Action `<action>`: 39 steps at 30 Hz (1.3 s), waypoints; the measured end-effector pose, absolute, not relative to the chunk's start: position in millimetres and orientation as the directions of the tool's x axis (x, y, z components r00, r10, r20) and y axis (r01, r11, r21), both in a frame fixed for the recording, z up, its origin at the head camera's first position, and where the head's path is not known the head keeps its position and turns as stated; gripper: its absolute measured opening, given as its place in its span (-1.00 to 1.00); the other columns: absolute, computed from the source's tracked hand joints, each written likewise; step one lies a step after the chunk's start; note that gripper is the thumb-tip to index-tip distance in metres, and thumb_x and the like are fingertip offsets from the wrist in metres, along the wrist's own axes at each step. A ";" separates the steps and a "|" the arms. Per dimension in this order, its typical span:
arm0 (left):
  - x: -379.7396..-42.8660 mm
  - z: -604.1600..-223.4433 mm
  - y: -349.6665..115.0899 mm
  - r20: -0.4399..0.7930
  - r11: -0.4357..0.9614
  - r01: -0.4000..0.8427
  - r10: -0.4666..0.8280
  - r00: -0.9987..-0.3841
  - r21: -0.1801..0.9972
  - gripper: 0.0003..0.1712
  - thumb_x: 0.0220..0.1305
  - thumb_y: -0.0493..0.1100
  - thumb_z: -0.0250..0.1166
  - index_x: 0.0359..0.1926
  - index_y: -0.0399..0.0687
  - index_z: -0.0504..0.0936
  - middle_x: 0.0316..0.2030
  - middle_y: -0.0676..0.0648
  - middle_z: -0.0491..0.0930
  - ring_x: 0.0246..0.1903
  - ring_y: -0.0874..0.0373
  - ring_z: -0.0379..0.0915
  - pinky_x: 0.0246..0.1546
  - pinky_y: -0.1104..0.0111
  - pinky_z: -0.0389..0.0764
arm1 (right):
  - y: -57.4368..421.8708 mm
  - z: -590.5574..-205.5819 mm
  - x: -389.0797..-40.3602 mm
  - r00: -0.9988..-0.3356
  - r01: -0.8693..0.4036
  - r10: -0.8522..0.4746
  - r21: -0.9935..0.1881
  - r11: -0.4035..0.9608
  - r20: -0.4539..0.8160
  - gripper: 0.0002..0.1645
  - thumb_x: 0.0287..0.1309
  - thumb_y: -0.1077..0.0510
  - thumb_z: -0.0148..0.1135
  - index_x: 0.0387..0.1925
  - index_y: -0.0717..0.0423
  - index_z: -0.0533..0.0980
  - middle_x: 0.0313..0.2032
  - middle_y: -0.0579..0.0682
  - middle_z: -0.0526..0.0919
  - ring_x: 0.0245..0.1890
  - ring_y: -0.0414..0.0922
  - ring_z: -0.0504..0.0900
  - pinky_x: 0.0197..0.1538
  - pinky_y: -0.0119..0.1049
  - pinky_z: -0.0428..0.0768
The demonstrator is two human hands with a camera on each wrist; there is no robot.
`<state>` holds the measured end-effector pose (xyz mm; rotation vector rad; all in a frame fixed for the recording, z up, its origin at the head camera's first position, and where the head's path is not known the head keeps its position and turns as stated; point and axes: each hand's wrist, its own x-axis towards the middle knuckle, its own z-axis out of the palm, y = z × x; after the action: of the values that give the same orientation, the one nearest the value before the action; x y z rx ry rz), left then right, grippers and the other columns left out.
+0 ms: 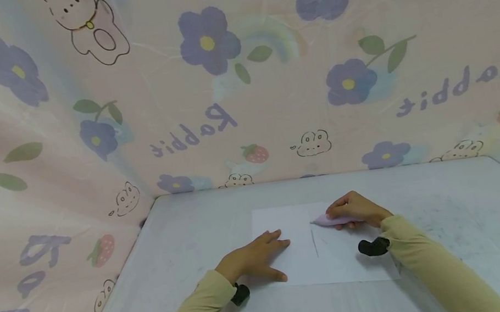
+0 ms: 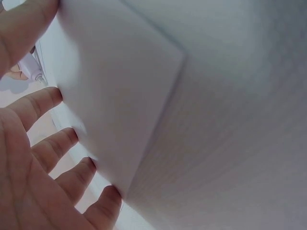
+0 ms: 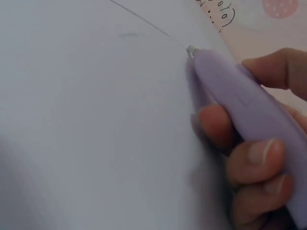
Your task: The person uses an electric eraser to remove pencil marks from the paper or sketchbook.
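Note:
A sheet of white paper [image 1: 300, 270] lies on the table with a thin dark line [image 1: 315, 245] on it. My right hand [image 1: 359, 209] grips a lilac, thick-bodied electric eraser [image 3: 240, 96], its thumb on top and its other fingers curled beneath. The small tip is at the far end of the line, which looks fainter there in the right wrist view. With fingers spread, my left hand [image 1: 254, 261] rests on the left part of the sheet. Its fingertips touch the paper in the left wrist view.
The white table [image 1: 193, 233] extends around the sheet, with faint grey smudges at the right. A printed curtain [image 1: 267, 108] with flowers and rabbits rises behind the table and along its sides. Black straps [image 1: 374, 247] show at both wrists.

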<state>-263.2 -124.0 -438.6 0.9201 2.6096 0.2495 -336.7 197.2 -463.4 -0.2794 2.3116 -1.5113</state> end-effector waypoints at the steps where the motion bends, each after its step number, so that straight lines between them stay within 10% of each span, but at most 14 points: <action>1: -263.1 -438.7 -123.9 -0.277 0.772 0.569 0.634 -0.722 0.283 -0.04 0.11 0.26 0.38 0.47 0.17 0.21 0.49 -0.02 -0.04 0.45 -0.03 -0.17 0.31 0.03 0.15 | 197.7 -464.2 -336.7 -0.913 0.031 -0.360 -0.914 0.404 -0.190 -0.66 0.13 0.10 0.34 -0.12 0.25 0.66 -0.51 0.13 0.69 -0.76 -0.29 0.39 -0.68 -0.50 0.32; 39: -263.5 -441.5 -124.3 -0.258 0.772 0.573 0.633 -0.730 0.273 -0.04 0.10 0.26 0.39 0.46 0.21 0.22 0.49 -0.01 -0.03 0.46 0.00 -0.18 0.32 0.02 0.14 | 196.0 -460.8 -325.1 -0.895 -0.018 -0.417 -0.920 0.391 -0.160 -0.65 0.11 0.10 0.38 -0.13 0.26 0.67 -0.51 0.11 0.68 -0.75 -0.28 0.38 -0.68 -0.49 0.31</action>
<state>-263.5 -124.3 -441.5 0.9253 2.6301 0.2493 -325.1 196.0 -460.8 -0.3769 2.2894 -1.5074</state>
